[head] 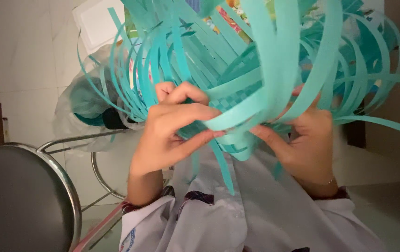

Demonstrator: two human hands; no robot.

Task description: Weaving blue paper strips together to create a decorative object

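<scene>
Now both hands pinch woven strips (237, 100).

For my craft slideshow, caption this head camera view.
Left hand and right hand hold a woven base of teal paper strips, loose ends fanning outward.

Teal strips (274, 60) look like smooth, matt paper; stool (18, 196) has a glossy metal rim; sleeves (265, 219) white cloth

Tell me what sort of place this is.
Probably a home or classroom craft spot: pale tiled floor, a round metal-framed stool, and both hands weaving teal paper strips into a basket-like piece.
</scene>
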